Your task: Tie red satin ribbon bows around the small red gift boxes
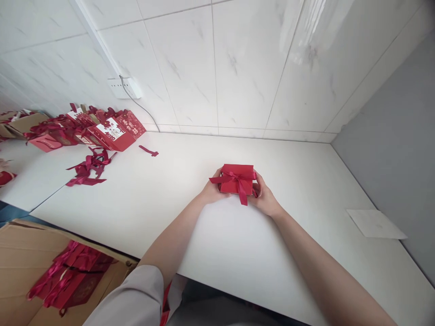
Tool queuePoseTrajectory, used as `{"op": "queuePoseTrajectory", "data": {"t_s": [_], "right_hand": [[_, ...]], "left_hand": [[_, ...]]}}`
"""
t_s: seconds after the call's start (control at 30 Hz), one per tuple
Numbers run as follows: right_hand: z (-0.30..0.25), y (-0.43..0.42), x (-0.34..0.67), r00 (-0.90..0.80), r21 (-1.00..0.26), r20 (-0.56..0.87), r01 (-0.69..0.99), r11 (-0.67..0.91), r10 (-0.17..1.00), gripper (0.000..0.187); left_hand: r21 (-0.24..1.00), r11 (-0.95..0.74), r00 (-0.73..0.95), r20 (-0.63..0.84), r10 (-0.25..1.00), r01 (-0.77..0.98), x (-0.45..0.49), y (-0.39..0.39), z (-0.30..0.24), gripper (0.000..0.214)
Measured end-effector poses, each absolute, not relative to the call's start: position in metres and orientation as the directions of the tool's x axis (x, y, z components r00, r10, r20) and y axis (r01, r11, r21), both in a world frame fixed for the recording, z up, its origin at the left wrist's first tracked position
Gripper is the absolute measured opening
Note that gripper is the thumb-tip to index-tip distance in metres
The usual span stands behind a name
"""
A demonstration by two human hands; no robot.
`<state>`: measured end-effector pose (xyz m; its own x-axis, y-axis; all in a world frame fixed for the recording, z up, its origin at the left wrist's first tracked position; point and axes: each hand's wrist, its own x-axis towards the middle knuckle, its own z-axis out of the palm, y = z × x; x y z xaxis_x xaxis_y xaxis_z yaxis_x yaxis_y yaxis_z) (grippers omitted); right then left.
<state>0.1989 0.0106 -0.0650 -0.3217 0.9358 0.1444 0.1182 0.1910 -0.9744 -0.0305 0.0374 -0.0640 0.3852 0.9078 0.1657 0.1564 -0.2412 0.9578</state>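
A small red gift box (238, 175) with a red ribbon bow tied on its front rests on the white table (190, 213), a little right of centre. My left hand (211, 191) grips its left side, fingers curled round the edge. My right hand (264, 197) holds its right side, fingers closed against the box and the ribbon tails. Both forearms reach in from the bottom of the view.
A pile of red gift boxes (112, 130) and loose red ribbons (89, 168) lies at the back left by the tiled wall. A cardboard carton (20, 267) with red boxes stands at lower left. A white sheet (375, 223) lies at right, near a grey wall.
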Motion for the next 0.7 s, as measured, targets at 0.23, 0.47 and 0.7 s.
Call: {"op": "queuePoseTrajectory", "data": {"t_s": [0.23, 0.47, 0.7], "right_hand": [[-0.0655, 0.0114, 0.1981, -0.324, -0.981, 0.115, 0.110, 0.158, 0.939, 0.092], [-0.0672, 0.0098, 0.1997, -0.312, -0.983, 0.101, 0.116, 0.144, 0.945, 0.087], [-0.0646, 0.0091, 0.1990, -0.326, -0.991, 0.096, 0.061, 0.122, 0.941, 0.087]], "left_hand": [[0.960, -0.217, 0.389, 0.134, 0.911, 0.178, -0.0325, 0.0343, -0.0597, 0.076], [0.967, -0.216, 0.390, 0.149, 0.909, 0.132, -0.0321, 0.0333, -0.0604, 0.084], [0.967, -0.212, 0.395, 0.141, 0.908, 0.140, -0.0326, 0.0332, -0.0606, 0.084]]}}
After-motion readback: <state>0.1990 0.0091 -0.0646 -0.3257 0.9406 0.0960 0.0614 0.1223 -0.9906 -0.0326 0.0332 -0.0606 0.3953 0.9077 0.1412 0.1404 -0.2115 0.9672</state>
